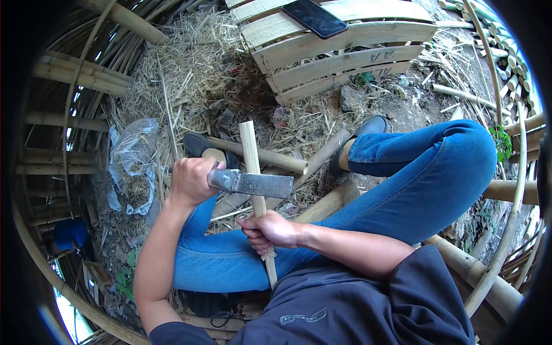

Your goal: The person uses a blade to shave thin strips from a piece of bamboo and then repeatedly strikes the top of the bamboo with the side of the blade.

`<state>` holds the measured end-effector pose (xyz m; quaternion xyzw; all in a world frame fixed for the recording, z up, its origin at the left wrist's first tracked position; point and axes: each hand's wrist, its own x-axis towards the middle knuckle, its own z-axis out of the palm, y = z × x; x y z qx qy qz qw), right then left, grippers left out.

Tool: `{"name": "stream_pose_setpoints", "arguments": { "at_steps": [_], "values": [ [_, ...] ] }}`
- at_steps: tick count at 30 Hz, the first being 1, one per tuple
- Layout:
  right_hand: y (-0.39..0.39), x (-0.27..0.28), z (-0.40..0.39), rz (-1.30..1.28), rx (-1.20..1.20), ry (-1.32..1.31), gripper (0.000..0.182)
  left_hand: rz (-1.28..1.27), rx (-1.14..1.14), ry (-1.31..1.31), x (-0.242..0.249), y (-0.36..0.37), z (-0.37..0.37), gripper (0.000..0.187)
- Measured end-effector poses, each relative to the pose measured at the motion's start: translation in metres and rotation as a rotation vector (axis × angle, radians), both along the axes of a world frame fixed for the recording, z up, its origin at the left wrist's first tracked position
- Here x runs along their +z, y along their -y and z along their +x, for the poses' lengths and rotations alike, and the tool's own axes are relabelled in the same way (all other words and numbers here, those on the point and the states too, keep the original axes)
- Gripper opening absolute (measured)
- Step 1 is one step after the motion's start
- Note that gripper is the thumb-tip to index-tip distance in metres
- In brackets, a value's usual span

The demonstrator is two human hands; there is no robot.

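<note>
My left hand (192, 181) is wrapped around the handle of a short, broad machete (264, 185), whose square-ended steel blade points to the right. In my right hand (269, 230) is a pale bamboo strip (250, 146), gripped below its middle. The strip stands away from me, its lower end near my lap and shirt. The blade overlaps the strip just above my right fist. Small frayed shavings show on the strip beneath that fist. My legs in blue jeans (402, 181) are bent on both sides of the work.
A slatted wooden crate (345, 66) stands ahead with a phone (315, 18) on top. Straw and shavings (190, 63) litter the ground. Cut bamboo poles (264, 156) lie by my feet. A clear plastic bag (135, 152) is at left, and stacked bamboo (512, 63) at far right.
</note>
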<state>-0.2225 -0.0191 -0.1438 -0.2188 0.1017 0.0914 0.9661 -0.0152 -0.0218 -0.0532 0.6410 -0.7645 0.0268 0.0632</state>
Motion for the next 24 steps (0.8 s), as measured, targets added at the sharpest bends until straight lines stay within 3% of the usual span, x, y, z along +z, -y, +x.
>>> {"name": "stream_pose_setpoints", "arguments": {
  "at_steps": [10, 13, 20, 24],
  "values": [
    [0.0, 0.001, -0.002, 0.023, -0.004, -0.043, 0.046, -0.118, -0.163, -0.04, -0.007, 0.019, 0.01, 0.028],
    [-0.003, 0.002, -0.002, 0.01, 0.022, -0.033, 0.048, -0.102, -0.037, -0.005, -0.001, 0.024, 0.02, 0.016],
    [-0.007, 0.007, 0.003, 0.031, 0.034, -0.05, 0.048, -0.247, 0.206, 0.13, 0.02, 0.033, 0.056, 0.015],
    [-0.001, 0.009, 0.001, 0.045, 0.01, -0.069, 0.047, -0.218, 0.178, 0.057, 0.029, 0.017, 0.061, 0.02]
  ]
}}
